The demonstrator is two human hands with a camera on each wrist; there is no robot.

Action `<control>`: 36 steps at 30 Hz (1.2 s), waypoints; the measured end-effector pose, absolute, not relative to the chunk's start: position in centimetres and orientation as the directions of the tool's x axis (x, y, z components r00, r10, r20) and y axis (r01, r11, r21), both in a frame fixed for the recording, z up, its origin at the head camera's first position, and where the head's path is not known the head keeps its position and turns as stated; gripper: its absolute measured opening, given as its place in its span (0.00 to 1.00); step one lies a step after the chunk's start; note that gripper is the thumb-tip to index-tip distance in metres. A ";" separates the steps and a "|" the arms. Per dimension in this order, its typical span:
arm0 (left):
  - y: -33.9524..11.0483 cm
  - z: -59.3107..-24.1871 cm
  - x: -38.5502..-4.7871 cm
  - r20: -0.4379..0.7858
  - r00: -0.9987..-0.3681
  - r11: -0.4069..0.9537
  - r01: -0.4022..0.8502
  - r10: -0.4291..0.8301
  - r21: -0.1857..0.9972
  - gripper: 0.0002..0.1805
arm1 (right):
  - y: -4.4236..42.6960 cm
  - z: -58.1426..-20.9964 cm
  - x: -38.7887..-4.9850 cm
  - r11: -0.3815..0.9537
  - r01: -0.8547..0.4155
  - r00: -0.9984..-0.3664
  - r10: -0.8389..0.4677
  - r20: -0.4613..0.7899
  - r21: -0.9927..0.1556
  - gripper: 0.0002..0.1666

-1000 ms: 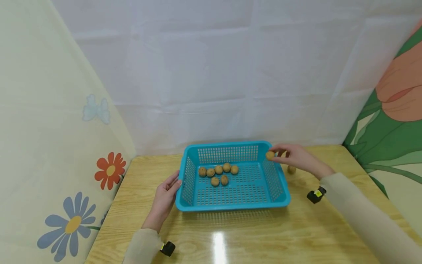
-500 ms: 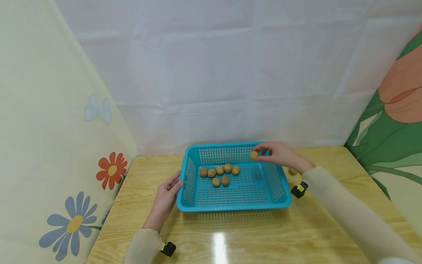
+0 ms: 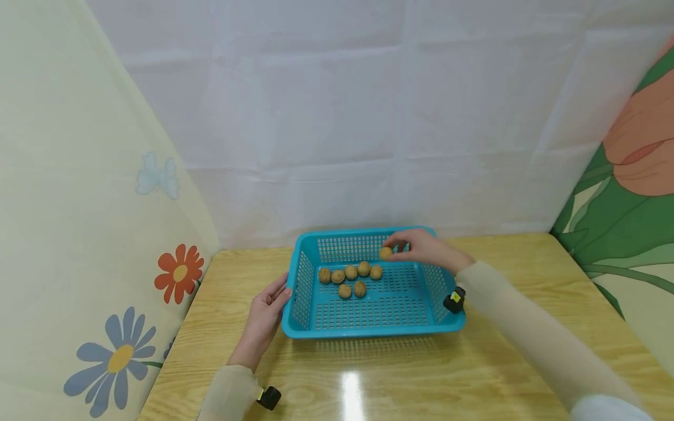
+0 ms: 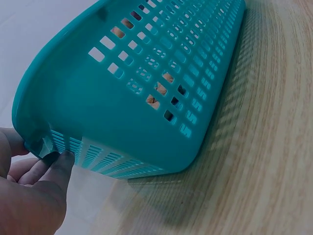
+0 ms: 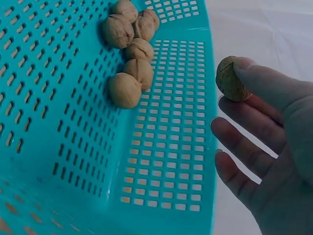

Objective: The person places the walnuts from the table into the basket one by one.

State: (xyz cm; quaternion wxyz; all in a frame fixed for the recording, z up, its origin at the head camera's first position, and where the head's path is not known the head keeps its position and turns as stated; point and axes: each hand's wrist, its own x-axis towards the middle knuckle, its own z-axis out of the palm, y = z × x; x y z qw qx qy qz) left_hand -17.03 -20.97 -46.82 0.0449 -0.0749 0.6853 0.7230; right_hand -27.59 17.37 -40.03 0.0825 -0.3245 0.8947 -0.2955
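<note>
A blue plastic basket with slotted walls stands on the wooden table, and several walnuts lie on its floor toward the left. My left hand grips the basket's left rim; the left wrist view shows the fingers curled against the slotted wall. My right hand pinches one walnut between thumb and index finger, above the back part of the basket. In the right wrist view the other fingers are spread near the basket's rim.
The wooden table reaches forward and to both sides of the basket. Behind it hangs a white cloth. A flower-painted panel closes the left side, and another panel the right.
My right hand has moved left with the walnut, from the basket's right rim to above its inside. A walnut on the table to the right is now hidden behind my right arm.
</note>
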 end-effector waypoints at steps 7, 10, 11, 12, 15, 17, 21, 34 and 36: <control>-21.2 -47.2 -16.9 -0.191 -0.981 -0.055 -0.189 -0.032 0.980 0.28 | 15.3 -41.9 -28.5 0.610 -0.538 -0.729 -0.683 -0.042 -0.582 0.22; -21.2 -47.3 -16.9 -0.188 -0.982 -0.060 -0.185 -0.032 0.981 0.28 | 14.6 -43.0 -28.8 0.607 -0.542 -0.710 -0.701 -0.071 -0.581 0.21; -21.1 -47.3 -16.9 -0.186 -0.982 -0.060 -0.184 -0.031 0.981 0.28 | 14.4 -43.3 -28.9 0.611 -0.536 -0.707 -0.702 -0.085 -0.583 0.21; -21.1 -47.3 -16.9 -0.185 -0.982 -0.061 -0.183 -0.031 0.981 0.28 | 14.2 -43.7 -28.9 0.614 -0.531 -0.703 -0.704 -0.100 -0.583 0.20; -21.0 -47.2 -16.8 -0.184 -0.982 -0.062 -0.182 -0.029 0.981 0.28 | 13.5 -44.5 -29.0 0.627 -0.530 -0.692 -0.709 -0.136 -0.570 0.20; -21.0 -47.2 -16.8 -0.183 -0.983 -0.063 -0.181 -0.029 0.982 0.28 | 13.2 -44.9 -29.1 0.646 -0.522 -0.696 -0.700 -0.160 -0.557 0.20; -21.0 -47.2 -16.7 -0.161 -0.986 -0.055 -0.159 -0.029 0.986 0.29 | 12.4 -45.3 -29.1 0.659 -0.552 -0.687 -0.707 -0.168 -0.511 0.20; -21.0 -47.0 -16.8 -0.136 -0.990 -0.036 -0.135 -0.037 0.990 0.29 | 11.3 -45.7 -29.2 0.676 -0.596 -0.678 -0.713 -0.181 -0.434 0.21; -21.0 -47.0 -16.9 -0.132 -0.991 -0.032 -0.131 -0.036 0.991 0.29 | 11.4 -45.5 -29.2 0.676 -0.585 -0.684 -0.708 -0.174 -0.449 0.21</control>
